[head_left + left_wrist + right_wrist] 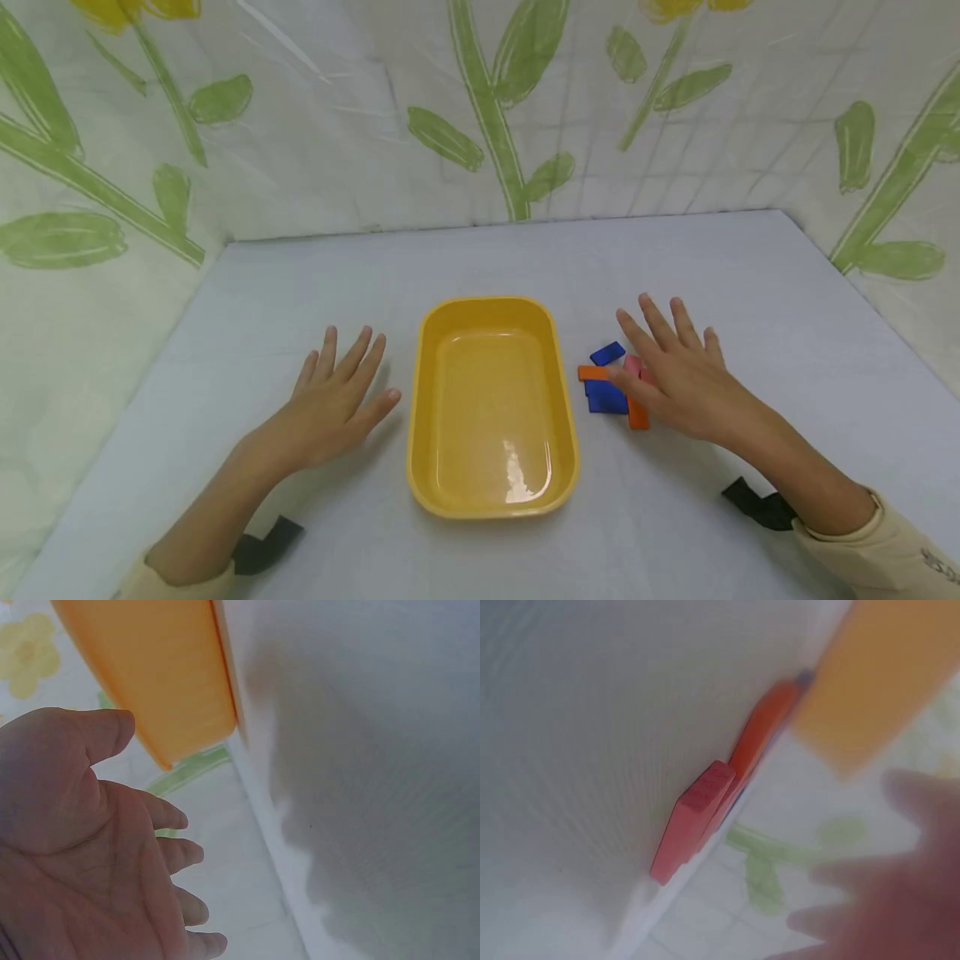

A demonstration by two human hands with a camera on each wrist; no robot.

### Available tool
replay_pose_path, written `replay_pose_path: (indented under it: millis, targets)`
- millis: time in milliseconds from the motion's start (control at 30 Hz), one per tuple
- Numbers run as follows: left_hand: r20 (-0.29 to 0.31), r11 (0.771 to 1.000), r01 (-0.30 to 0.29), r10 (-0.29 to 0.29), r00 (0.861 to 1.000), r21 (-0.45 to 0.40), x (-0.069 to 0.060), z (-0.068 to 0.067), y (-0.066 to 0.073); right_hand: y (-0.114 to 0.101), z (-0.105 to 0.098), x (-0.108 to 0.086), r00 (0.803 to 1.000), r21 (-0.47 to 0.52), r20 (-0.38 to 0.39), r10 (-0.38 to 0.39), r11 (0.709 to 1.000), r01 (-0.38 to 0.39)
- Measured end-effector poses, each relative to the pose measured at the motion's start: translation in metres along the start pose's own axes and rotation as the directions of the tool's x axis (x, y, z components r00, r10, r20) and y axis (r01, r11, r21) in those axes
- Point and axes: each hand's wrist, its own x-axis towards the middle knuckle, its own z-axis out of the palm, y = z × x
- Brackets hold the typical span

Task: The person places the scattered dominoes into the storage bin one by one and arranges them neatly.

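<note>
Both your hands are released, fingers spread and grasping nothing: your left hand (330, 408) hangs beside the yellow tray (487, 408), and your right hand (686, 387) hovers over the small pieces. These flat pieces lie bunched on the table (517, 258), just right of the tray. You have a small blue piece (607, 353) set at a slant, an orange strip (592, 373) along the top of a wider blue piece (606, 398), a second orange strip (638, 416) running toward you, and a pink piece (632, 364) by your fingers. The tray is glossy, with rounded corners and raised walls.

Your left thumb is near the tray's left rim; a narrow band of table separates its right rim from the pieces. Broad stretches of table run out past both hands and beyond the tray, to the flower-patterned sheet (337, 167).

Your right thumb and fingers hide part of the pieces, so you cannot count them surely. Your right wrist view blurs the tray and fingers, and the table's near edge is cut off.
</note>
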Motion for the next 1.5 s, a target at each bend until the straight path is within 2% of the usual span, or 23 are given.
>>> replay_pose_path:
  millis: [267, 500, 667, 767, 833, 867, 967, 1067, 1133, 1167, 1267, 1333, 1367, 1500]
  targets:
    - [0.011, 1.0, 0.011, -0.011, 1.0, -0.003, 0.0, 0.001, 0.002, -0.001, -0.001, -0.002, 1.0, -0.012, 0.003, -0.013, 1.0, 0.013]
    - [0.006, 1.0, -0.015, 0.015, 1.0, 0.001, -0.002, -0.001, 0.007, -0.002, -0.007, -0.003, 1.0, -0.013, -0.004, -0.005, 1.0, 0.005]
    - [-0.034, 0.996, -0.094, 0.094, 0.995, -0.001, -0.006, 0.001, 0.016, -0.001, -0.011, -0.001, 0.999, -0.025, 0.031, -0.027, 0.999, 0.028]
    - [-0.076, 0.981, -0.192, 0.193, 0.978, 0.021, -0.009, 0.003, 0.024, -0.002, -0.013, 0.002, 0.996, -0.023, 0.078, -0.031, 0.999, 0.033]
    - [-0.098, 0.962, -0.271, 0.274, 0.957, 0.046, -0.011, 0.005, 0.032, -0.003, -0.014, 0.004, 0.994, -0.027, 0.103, -0.026, 0.999, 0.029]
    - [-0.11, 0.947, -0.317, 0.322, 0.94, 0.059, -0.012, 0.006, 0.036, -0.004, -0.015, 0.006, 0.994, -0.033, 0.111, -0.023, 0.999, 0.027]
    - [-0.119, 0.885, -0.457, 0.465, 0.877, 0.087, -0.015, 0.01, 0.048, -0.007, -0.016, 0.011, 0.993, -0.057, 0.113, -0.023, 0.998, 0.029]
    - [-0.081, 0.805, -0.581, 0.591, 0.803, 0.12, -0.019, 0.014, 0.06, -0.011, -0.017, 0.018, 0.992, -0.083, 0.125, -0.02, 0.996, 0.031]
    - [-0.051, 0.768, -0.63, 0.638, 0.769, 0.115, -0.022, 0.017, 0.067, -0.014, -0.016, 0.024, 0.989, -0.085, 0.146, -0.015, 0.996, 0.028]
    - [-0.04, 0.756, -0.646, 0.652, 0.757, 0.11, -0.023, 0.018, 0.069, -0.016, -0.016, 0.027, 0.987, -0.088, 0.157, -0.01, 0.996, 0.024]
    - [-0.023, 0.742, -0.666, 0.669, 0.743, 0.07, -0.024, 0.022, 0.074, -0.02, -0.014, 0.035, 0.983, -0.101, 0.182, 0.007, 0.995, 0.011]
    - [-0.035, 0.724, -0.686, 0.689, 0.723, 0.072, -0.024, 0.024, 0.076, -0.022, -0.012, 0.039, 0.984, -0.123, 0.181, -0.002, 0.992, 0.024]
    - [-0.043, 0.711, -0.698, 0.703, 0.71, 0.082, -0.024, 0.025, 0.077, -0.022, -0.011, 0.041, 0.984, -0.134, 0.177, -0.01, 0.99, 0.034]
    - [-0.09, 0.648, -0.75, 0.761, 0.642, 0.133, -0.021, 0.029, 0.08, -0.023, -0.004, 0.049, 0.983, -0.144, 0.171, -0.062, 0.986, 0.087]
